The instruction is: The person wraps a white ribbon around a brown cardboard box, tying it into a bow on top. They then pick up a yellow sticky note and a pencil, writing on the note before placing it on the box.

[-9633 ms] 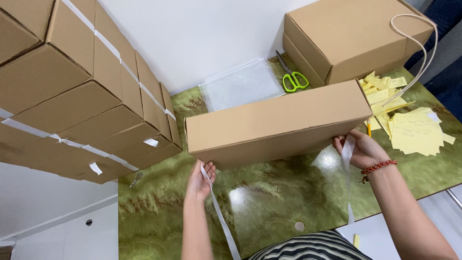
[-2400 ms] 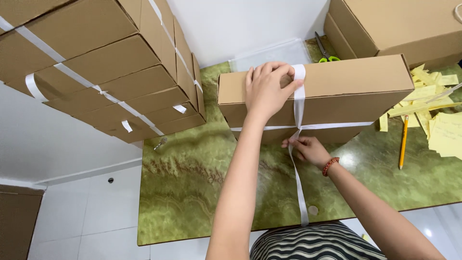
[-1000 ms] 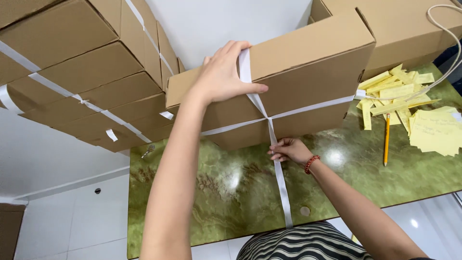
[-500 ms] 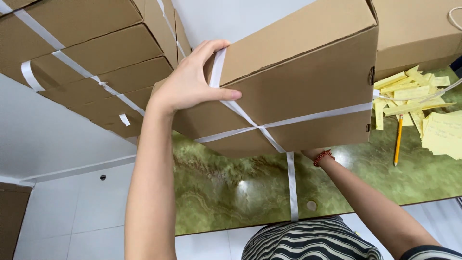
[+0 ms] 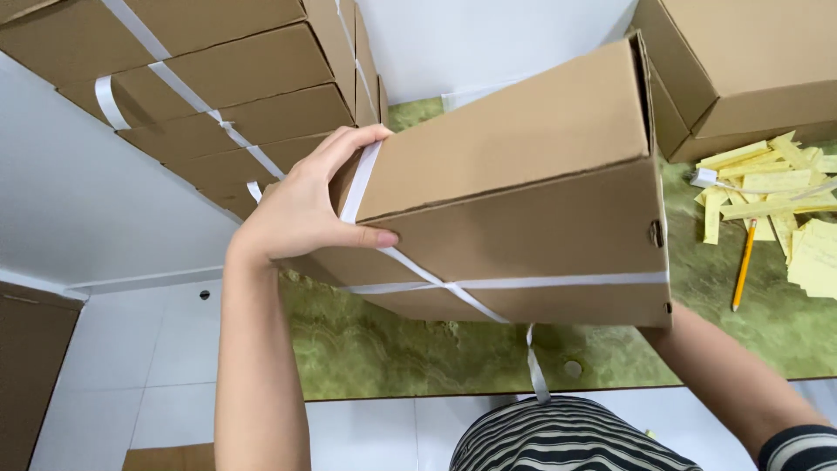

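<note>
The left hand [image 5: 301, 214] grips the tilted brown cardboard box [image 5: 523, 192], pinning white flat strapping [image 5: 418, 266], above the green marbled bench's [image 5: 375, 349] near edge; the right hand is hidden beneath, grip unclear.

A stack of cardboard boxes [image 5: 235, 78], each bound with white strap, is seen at the upper left. Another cardboard box [image 5: 741, 70] is set at the upper right of the green marbled counter [image 5: 392, 349]. Yellow paper slips [image 5: 785, 201] are scattered beside it, with a yellow pencil [image 5: 744, 264] laid among them.
</note>
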